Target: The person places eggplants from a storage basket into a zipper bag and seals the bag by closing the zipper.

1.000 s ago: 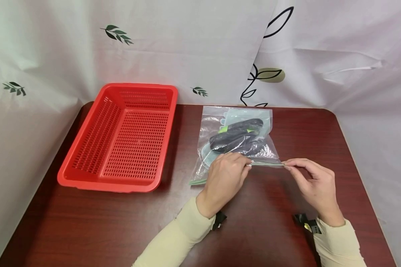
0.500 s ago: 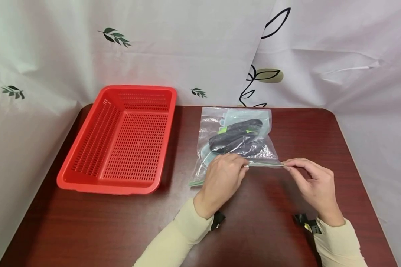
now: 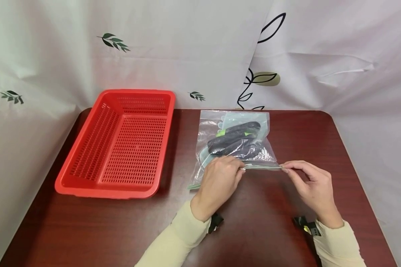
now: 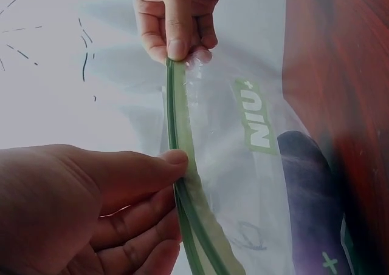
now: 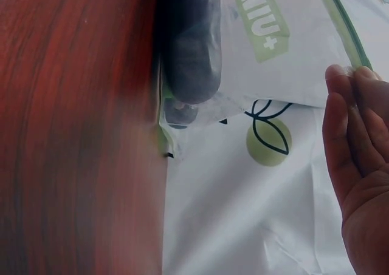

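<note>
A clear zip bag [image 3: 205, 129] lies on the table, its mouth edge lifted toward me. Inside are dark, rounded, elongated things [image 3: 234, 142] of a kind I cannot tell; light blue scalloped shapes show around them. My left hand [image 3: 218, 180] pinches the green zip strip [image 4: 172, 108] between thumb and fingers. In the left wrist view the strip's two bands stand apart below that thumb and lie together above it. My right hand [image 3: 314, 187] pinches the strip's right end between thumb and forefinger. The right wrist view shows a printed label [image 5: 261, 23] on the bag.
A red perforated basket [image 3: 162, 163] stands on the dark wooden table [image 3: 254, 230], left of the bag. White patterned cloth [image 3: 153, 48] hangs behind the table and along both sides.
My left hand has slid slightly left along the strip, widening the stretch between the hands. The right hand keeps its pinch. The whole head view has shifted a little downward.
</note>
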A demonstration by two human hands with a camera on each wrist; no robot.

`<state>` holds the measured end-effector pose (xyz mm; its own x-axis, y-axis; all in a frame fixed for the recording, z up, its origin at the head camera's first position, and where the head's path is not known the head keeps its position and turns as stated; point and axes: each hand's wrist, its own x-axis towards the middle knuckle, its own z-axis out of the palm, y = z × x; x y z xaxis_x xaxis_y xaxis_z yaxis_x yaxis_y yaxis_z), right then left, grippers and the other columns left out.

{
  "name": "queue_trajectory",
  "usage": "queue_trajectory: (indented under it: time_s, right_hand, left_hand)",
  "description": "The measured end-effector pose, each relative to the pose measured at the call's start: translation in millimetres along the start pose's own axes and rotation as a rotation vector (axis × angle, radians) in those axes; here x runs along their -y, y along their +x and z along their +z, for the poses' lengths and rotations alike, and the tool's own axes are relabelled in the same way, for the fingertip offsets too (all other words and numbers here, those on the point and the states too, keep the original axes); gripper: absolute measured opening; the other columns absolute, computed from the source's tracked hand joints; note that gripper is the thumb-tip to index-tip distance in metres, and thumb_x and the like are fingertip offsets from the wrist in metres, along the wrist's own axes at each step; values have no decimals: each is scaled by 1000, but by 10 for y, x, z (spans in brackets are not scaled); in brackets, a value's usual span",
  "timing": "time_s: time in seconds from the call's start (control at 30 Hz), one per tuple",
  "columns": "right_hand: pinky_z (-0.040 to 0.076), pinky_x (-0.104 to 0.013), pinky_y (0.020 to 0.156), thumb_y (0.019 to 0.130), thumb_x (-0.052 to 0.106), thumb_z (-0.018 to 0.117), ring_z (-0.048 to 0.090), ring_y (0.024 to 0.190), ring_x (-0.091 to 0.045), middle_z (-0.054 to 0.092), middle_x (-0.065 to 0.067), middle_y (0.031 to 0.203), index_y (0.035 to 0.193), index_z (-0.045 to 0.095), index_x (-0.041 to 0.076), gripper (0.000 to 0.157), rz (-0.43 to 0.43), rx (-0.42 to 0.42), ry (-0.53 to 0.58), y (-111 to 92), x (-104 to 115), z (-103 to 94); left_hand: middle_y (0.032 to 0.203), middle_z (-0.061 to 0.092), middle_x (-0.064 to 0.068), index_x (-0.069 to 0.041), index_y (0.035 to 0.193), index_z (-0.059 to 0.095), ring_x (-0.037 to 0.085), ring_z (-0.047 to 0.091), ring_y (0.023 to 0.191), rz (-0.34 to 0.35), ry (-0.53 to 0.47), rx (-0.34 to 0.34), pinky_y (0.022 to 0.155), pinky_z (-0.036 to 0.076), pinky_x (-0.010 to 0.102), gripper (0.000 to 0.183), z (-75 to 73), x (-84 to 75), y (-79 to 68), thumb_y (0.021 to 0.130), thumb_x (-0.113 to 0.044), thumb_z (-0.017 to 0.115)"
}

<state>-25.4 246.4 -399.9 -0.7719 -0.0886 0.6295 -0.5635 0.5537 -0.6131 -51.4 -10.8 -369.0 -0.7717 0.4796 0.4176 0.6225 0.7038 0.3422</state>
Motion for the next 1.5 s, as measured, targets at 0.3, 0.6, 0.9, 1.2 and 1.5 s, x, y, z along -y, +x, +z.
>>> queue_trajectory:
  time_s: [0.3,0.6,0.9,1.2,1.5]
  right_hand:
    - [48,-10,82,64,-26,76,65,88,2,73,-13,88,92,75,-1,38,8,-3,-22,-5,-11,17]
    - [48,-10,82,80,-7,78,65,88,1,73,-13,89,93,75,-1,15,-6,-1,-7,-37,-42,9]
    - [48,-10,82,62,-26,77,65,88,2,72,-12,89,93,76,1,42,8,10,-33,-23,-44,10]
    - [48,-10,80,66,-23,78,65,87,2,73,-12,89,93,76,1,37,1,3,-30,-34,-42,9]
    - [48,-10,81,74,-13,79,65,88,1,73,-12,90,95,76,1,25,11,9,-28,-34,-57,-8]
  left_hand:
    - [95,75,-5,-15,96,79,11,70,91,-8,4,28,81,51,31,9,-30,28,-2,88,-18,76]
    - [88,75,-7,-15,90,80,10,70,82,15,23,14,75,53,30,7,-29,78,-11,84,-14,77]
    - [87,74,-9,-20,87,80,10,70,76,-17,46,44,64,53,29,11,-62,103,3,79,-13,76]
    - [88,75,-10,-21,88,81,9,71,77,-50,55,72,58,53,29,14,-96,126,-6,78,-13,75]
    - [89,75,-11,-22,87,81,9,71,78,-66,48,89,59,54,30,15,-157,152,-9,78,-12,76]
